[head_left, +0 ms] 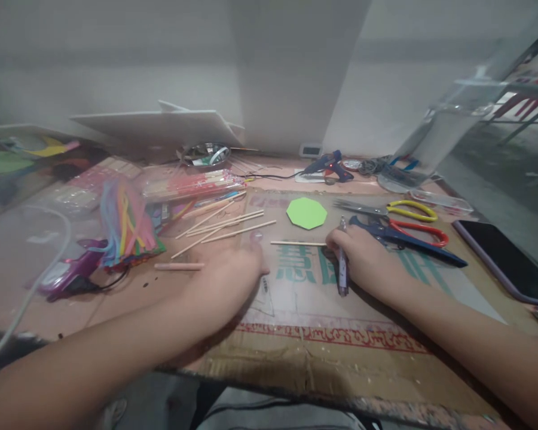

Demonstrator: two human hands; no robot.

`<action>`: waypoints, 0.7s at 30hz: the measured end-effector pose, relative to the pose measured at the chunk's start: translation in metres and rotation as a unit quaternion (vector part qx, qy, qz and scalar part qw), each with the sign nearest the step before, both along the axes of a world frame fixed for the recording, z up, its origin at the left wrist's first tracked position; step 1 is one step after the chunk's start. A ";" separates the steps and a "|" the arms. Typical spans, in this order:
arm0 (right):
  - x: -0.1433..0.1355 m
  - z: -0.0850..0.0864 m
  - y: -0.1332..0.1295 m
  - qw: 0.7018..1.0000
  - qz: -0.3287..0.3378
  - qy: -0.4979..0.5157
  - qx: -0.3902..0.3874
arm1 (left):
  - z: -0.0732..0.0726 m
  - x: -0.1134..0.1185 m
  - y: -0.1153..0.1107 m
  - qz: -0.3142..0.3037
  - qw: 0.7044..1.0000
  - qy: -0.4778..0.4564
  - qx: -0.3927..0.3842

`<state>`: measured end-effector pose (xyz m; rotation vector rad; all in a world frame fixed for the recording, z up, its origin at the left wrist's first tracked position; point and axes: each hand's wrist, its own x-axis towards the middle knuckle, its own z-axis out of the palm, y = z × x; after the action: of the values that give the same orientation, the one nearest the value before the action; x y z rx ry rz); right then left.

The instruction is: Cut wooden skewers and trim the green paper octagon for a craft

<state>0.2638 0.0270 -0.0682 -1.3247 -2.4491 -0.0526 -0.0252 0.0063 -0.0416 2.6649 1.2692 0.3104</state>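
My right hand [354, 251] is closed around a slim pen [343, 272] held upright. Its fingertips meet the right end of a thin wooden stick [298, 243] lying on the clear-covered cardboard mat. My left hand [237, 266] is low over the mat's left side, blurred, with most of its fingers hidden. Partly under it is a clear triangular ruler [264, 301]; I cannot tell whether the hand grips it. Several more wooden sticks [224, 227] lie loosely beyond my left hand. A green octagonal piece [306, 213] rests on the mat between and beyond both hands.
Yellow-handled scissors [410, 210], red-and-blue-handled pliers [412, 239] and a phone [511, 260] lie right. Behind are a glue gun [329, 166] and a clear plastic container [439, 131]. A purple glue gun [72, 272], colourful strips [125, 224] and a white cable [49, 278] occupy the left.
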 end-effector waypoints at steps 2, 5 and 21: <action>0.001 0.001 0.000 1.000 -0.010 -0.012 0.008 | 0.000 0.015 -0.010 0.011 0.998 0.057 0.015; 0.002 0.001 0.000 0.999 -0.025 -0.003 -0.021 | -0.003 0.036 -0.016 -0.051 0.986 0.149 0.049; -0.010 0.009 -0.014 0.983 0.109 0.058 -0.139 | -0.041 0.041 -0.020 -0.115 0.955 0.093 0.256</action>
<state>0.2536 0.0125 -0.0596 -1.1180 -2.5509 0.4237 0.0153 -0.0133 -0.0826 3.3163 1.0112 0.4075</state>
